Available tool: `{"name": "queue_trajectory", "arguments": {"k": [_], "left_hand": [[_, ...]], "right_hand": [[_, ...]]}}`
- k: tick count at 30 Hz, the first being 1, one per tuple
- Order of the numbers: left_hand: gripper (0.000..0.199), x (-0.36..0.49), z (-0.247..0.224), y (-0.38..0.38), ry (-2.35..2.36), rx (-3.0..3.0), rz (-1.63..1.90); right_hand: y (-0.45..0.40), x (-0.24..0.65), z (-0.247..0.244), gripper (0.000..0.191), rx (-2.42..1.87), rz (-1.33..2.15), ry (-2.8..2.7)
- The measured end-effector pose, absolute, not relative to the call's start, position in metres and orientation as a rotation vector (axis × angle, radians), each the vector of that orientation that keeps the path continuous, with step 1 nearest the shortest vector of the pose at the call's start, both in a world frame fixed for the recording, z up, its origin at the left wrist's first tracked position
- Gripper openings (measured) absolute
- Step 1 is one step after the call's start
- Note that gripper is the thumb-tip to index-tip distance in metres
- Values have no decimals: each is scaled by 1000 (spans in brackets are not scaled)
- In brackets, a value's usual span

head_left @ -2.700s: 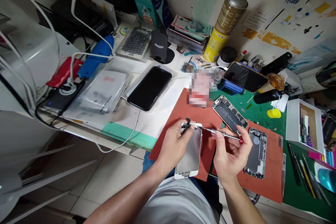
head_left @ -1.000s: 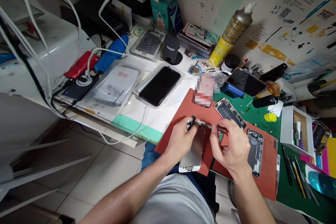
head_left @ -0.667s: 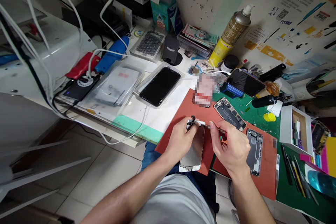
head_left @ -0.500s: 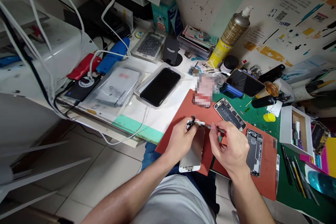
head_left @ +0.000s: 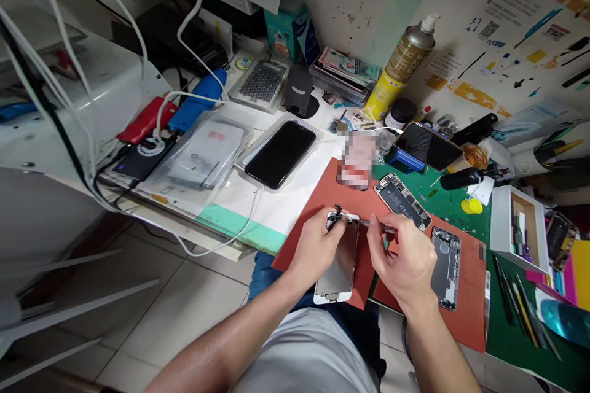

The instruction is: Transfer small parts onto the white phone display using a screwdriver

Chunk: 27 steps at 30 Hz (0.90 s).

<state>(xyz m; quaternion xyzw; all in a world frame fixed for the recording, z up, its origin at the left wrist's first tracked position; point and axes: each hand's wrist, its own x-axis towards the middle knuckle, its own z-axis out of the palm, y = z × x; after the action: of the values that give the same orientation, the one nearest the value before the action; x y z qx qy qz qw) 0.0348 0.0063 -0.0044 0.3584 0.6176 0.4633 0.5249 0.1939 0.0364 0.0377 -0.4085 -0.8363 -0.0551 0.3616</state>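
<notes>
My left hand (head_left: 316, 249) grips a white-framed phone screen (head_left: 343, 267) near its top end, its metal back facing up. A black flex cable (head_left: 338, 209) sticks up past the fingertips there. Between the thumb and fingers of my right hand (head_left: 403, 252) is a thin screwdriver (head_left: 375, 225). Its tip points left and meets the top right edge of the screen; the exact contact point is too small to make out. Just right of that hand lies an opened phone body (head_left: 446, 267). A second opened phone body (head_left: 402, 201) rests above it, angled.
A red-brown mat (head_left: 472, 295) lies under the parts, on a green mat (head_left: 507, 350). To the left, a black phone (head_left: 280, 153) has a white cable. Behind are a spray can (head_left: 402, 67) and a propped phone (head_left: 428, 146). Tweezers (head_left: 520, 307) and a white box (head_left: 520, 227) lie right.
Both hands keep nearly the same pose, with the screwdriver still at the screen's top edge. The whole view has shifted slightly.
</notes>
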Motion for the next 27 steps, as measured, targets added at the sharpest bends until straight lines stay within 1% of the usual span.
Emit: {"name": "queue_trajectory", "arguments": {"k": [3,9,11,15,19,23,27], "left_hand": [[18,34,-4,7,1497,868,1091],[18,34,-4,6,1484,870,1095],[20,34,-3,6,1481,853,1090],[23,34,-3,5,1469,795,1060],[24,33,-2,5,1463,813,1069],[24,33,-1,5,1466,820,1064],[26,33,-1,4,1456,814,1063]], "right_hand": [[37,194,37,17,-1043,-133,-2159],[32,195,40,14,-1111,-236,-2121],[30,201,41,16,-1233,-171,-1998],[34,219,30,27,-1500,99,-1597],[38,224,9,27,-1530,309,-1547],[39,216,-5,25,-1484,307,-1556],[40,211,-8,22,-1458,275,-1573]]}}
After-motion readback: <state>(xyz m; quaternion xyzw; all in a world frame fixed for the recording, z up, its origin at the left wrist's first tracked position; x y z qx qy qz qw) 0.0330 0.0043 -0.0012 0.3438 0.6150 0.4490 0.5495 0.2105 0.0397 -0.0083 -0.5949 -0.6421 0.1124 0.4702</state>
